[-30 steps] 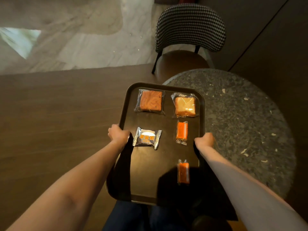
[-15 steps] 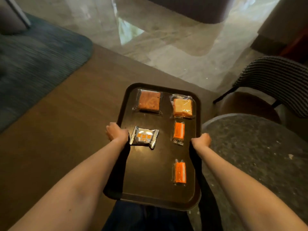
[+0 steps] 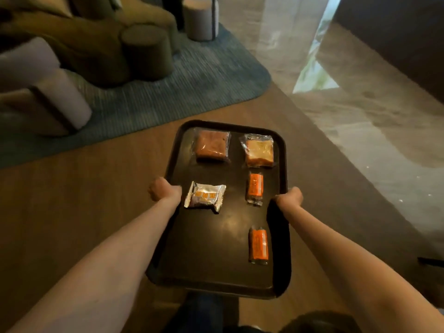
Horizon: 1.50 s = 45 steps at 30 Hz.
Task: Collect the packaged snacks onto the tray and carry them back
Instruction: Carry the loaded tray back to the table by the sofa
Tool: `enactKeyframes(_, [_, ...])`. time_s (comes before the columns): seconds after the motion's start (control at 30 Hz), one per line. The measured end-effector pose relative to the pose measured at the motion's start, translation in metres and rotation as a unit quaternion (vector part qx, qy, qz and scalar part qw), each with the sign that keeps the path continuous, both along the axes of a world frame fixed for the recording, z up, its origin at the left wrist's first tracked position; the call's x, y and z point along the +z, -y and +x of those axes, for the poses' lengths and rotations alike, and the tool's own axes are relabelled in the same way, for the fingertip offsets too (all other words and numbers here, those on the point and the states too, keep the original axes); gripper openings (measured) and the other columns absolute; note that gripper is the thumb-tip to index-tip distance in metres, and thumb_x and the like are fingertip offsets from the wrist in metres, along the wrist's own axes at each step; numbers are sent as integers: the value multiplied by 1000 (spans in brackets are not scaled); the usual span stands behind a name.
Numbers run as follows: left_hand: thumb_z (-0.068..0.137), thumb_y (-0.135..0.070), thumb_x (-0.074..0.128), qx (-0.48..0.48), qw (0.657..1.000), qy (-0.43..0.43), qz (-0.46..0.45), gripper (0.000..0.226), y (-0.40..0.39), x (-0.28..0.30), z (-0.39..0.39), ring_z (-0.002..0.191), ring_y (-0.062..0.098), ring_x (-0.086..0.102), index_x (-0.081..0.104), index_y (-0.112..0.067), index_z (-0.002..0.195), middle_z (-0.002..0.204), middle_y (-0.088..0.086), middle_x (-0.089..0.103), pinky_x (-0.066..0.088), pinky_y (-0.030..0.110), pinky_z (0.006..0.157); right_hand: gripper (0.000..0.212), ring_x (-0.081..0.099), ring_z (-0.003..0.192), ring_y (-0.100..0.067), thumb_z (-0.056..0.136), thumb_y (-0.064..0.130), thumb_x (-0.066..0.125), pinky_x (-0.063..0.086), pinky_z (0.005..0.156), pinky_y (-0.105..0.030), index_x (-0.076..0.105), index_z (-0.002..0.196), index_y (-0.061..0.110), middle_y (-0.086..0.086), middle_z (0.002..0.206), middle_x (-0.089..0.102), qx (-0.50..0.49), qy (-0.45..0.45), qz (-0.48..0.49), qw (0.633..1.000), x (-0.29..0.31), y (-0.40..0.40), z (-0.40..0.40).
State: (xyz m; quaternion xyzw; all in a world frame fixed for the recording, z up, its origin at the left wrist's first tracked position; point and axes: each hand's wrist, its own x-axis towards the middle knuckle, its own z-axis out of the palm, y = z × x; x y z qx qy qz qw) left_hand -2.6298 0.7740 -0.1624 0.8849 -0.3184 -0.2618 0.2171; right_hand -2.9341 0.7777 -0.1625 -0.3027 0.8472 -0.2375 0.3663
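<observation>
Tray (image 3: 223, 280) edges in both hands, above floor (image 3: 72, 212)

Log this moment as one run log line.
phase: carrying | left hand, right hand: grip dark rectangular plastic tray rims | load: five wrapped snacks

Both long edges of the tray (image 3: 284, 164) are taken mid-length by the left hand (image 3: 163, 192) and the right hand (image 3: 288, 197). Bare tray shows in the near left corner and down the middle. Five snack packs crowd the far edge and right side. Ahead left, a sofa (image 3: 79, 37) and round stools (image 3: 146, 51) block the rug (image 3: 192, 85); wooden floor (image 3: 72, 200) lies open ahead.
</observation>
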Motion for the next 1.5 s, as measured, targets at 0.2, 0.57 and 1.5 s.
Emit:
enactKeyframes(0.2, [83, -13, 71, 114, 993, -13, -1, 48, 19, 3, 125, 125, 34, 53, 53, -3, 127, 133, 20, 54, 52, 44, 98, 27, 58, 94, -27, 79, 5, 70, 53, 76, -38, 47, 92, 11, -10, 95, 54, 107, 23, -12, 994, 2, 83, 129])
enactKeyframes(0.57, [83, -9, 71, 241, 970, -13, -13, 42, 26, 19, 294, 122, 35, 56, 57, 2, 122, 128, 22, 57, 54, 42, 94, 27, 60, 79, -22, 77, 4, 70, 46, 52, -27, 46, 85, 12, -9, 86, 55, 286, 29, -4, 958, 12, 183, 325])
enactKeyframes(1.5, [79, -13, 74, 416, 909, 13, -28, 37, 274, 55, 786, 117, 34, 57, 62, -3, 112, 122, 19, 60, 54, 45, 94, 27, 65, 95, -28, 81, 8, 67, 55, 82, -39, 58, 106, 1, -17, 103, 63, 478, 55, -58, 875, 49, 523, 887])
